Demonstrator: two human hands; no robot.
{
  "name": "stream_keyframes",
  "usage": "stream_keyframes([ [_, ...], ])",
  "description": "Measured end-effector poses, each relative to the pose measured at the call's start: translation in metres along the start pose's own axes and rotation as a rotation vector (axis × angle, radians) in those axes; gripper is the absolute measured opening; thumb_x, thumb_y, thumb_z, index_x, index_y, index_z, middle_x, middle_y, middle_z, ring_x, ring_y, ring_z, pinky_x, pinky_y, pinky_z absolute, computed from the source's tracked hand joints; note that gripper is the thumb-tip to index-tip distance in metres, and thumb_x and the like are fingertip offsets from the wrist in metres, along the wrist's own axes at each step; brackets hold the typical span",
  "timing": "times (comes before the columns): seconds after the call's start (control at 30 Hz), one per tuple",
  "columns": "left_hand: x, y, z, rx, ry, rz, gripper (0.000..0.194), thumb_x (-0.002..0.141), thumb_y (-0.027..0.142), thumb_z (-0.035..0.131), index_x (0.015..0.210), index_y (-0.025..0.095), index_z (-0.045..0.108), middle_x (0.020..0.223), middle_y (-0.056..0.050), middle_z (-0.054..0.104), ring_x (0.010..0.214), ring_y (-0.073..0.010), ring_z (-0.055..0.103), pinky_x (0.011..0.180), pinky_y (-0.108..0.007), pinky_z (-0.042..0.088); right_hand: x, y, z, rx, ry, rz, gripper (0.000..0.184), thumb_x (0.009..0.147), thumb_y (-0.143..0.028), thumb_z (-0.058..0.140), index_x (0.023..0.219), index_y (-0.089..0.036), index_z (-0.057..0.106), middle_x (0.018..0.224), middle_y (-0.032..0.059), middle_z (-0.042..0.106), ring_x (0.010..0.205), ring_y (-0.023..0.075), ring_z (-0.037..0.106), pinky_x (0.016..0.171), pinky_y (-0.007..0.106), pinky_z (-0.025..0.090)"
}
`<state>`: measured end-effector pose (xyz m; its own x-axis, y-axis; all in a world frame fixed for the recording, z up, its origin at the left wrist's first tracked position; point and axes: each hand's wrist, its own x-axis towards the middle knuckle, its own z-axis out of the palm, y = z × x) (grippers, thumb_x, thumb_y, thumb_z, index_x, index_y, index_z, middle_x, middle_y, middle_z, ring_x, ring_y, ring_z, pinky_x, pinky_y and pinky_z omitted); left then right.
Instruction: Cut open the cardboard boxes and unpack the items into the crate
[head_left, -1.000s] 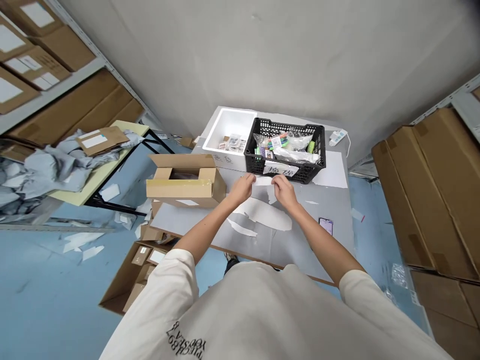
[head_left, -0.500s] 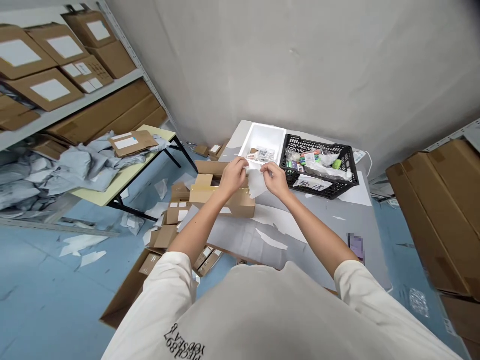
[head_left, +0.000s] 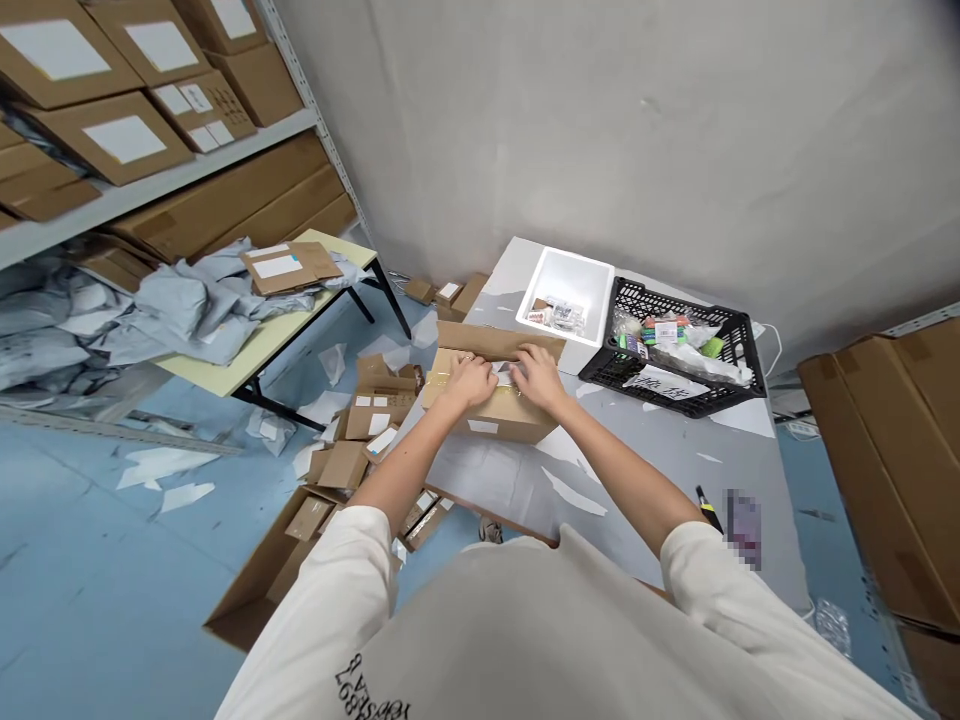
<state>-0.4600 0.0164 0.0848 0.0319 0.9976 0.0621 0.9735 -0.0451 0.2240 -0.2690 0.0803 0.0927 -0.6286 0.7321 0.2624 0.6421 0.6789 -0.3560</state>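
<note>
An opened cardboard box [head_left: 495,412] stands on the grey table, its back flap raised. My left hand [head_left: 470,381] reaches over its opening from the left, fingers curled and closed. From the other side my right hand [head_left: 538,378] does the same, fingers bent down at the opening. Between them shows a bit of a thin white sheet [head_left: 505,373], pinched at its two sides; most of it is hidden by the hands and the box. Behind the box is a white foam tray [head_left: 574,278] with small packets [head_left: 559,314] in it.
A black plastic crate [head_left: 679,345] with packaged goods stands right of the tray. A black-and-yellow cutter [head_left: 707,508] and a pixelated item [head_left: 743,528] lie at the table's right. Several cardboard boxes [head_left: 345,467] crowd the floor at left; grey mailing bags [head_left: 176,300] cover a side table.
Both hands have gone from holding the white sheet up behind the box to pressing it down at the box's opening. The whole view has shifted slightly.
</note>
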Motion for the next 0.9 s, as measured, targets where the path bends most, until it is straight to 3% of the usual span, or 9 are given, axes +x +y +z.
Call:
stream_keyframes([
  [0.07, 0.000, -0.003, 0.004, -0.022, 0.014, -0.017, 0.034, 0.101, 0.032, 0.041, 0.099, 0.020, 0.072, 0.108, -0.013, 0.071, 0.110, -0.0305, 0.058, 0.103, -0.051, 0.035, -0.004, -0.006, -0.003, -0.038, 0.012, 0.006, 0.034, 0.104, -0.038, 0.043, 0.121, -0.021, 0.067, 0.127, 0.0141, 0.062, 0.117, 0.0312, 0.052, 0.100, 0.045, 0.040],
  [0.17, -0.001, -0.007, 0.002, -0.066, 0.122, -0.026, 0.037, 0.104, 0.039, 0.036, 0.110, 0.022, 0.069, 0.117, -0.013, 0.070, 0.116, -0.0313, 0.056, 0.104, -0.051, 0.034, -0.008, -0.009, -0.003, -0.043, -0.070, -0.001, 0.035, 0.105, -0.039, 0.039, 0.114, -0.022, 0.069, 0.116, 0.0126, 0.066, 0.108, 0.0290, 0.055, 0.097, 0.044, 0.039],
  [0.33, -0.007, -0.013, -0.012, -0.125, 0.246, -0.054, 0.037, 0.105, 0.037, 0.034, 0.127, 0.024, 0.062, 0.136, -0.012, 0.061, 0.126, -0.0302, 0.052, 0.108, -0.050, 0.032, -0.011, -0.005, 0.006, 0.014, -0.272, -0.078, 0.042, 0.106, -0.046, 0.039, 0.134, -0.026, 0.063, 0.131, 0.0100, 0.067, 0.122, 0.0288, 0.054, 0.106, 0.047, 0.032],
  [0.47, -0.021, -0.014, -0.017, -0.129, 0.255, -0.110, 0.037, 0.104, 0.035, 0.036, 0.128, 0.025, 0.062, 0.143, -0.012, 0.057, 0.133, -0.0309, 0.048, 0.112, -0.051, 0.031, -0.018, 0.000, 0.004, 0.024, -0.178, -0.075, 0.041, 0.105, -0.042, 0.039, 0.134, -0.025, 0.063, 0.141, 0.0107, 0.062, 0.130, 0.0284, 0.050, 0.112, 0.049, 0.027],
  [0.7, -0.054, 0.002, -0.015, -0.095, 0.266, -0.216, 0.043, 0.097, 0.033, 0.046, 0.139, 0.025, 0.052, 0.156, -0.014, 0.043, 0.142, -0.0348, 0.041, 0.113, -0.055, 0.034, -0.048, 0.027, -0.017, 0.033, -0.018, -0.022, 0.037, 0.099, -0.036, 0.047, 0.130, -0.024, 0.064, 0.149, 0.0130, 0.051, 0.136, 0.0322, 0.042, 0.112, 0.050, 0.030],
  [0.9, -0.091, 0.019, 0.000, -0.083, 0.309, -0.410, 0.051, 0.093, 0.032, 0.051, 0.143, 0.022, 0.047, 0.160, -0.018, 0.036, 0.145, -0.0372, 0.037, 0.113, -0.057, 0.036, -0.091, 0.053, -0.016, 0.058, 0.027, 0.094, 0.057, 0.093, -0.038, 0.051, 0.147, -0.022, 0.045, 0.155, 0.0182, 0.039, 0.138, 0.0375, 0.038, 0.108, 0.053, 0.035],
])
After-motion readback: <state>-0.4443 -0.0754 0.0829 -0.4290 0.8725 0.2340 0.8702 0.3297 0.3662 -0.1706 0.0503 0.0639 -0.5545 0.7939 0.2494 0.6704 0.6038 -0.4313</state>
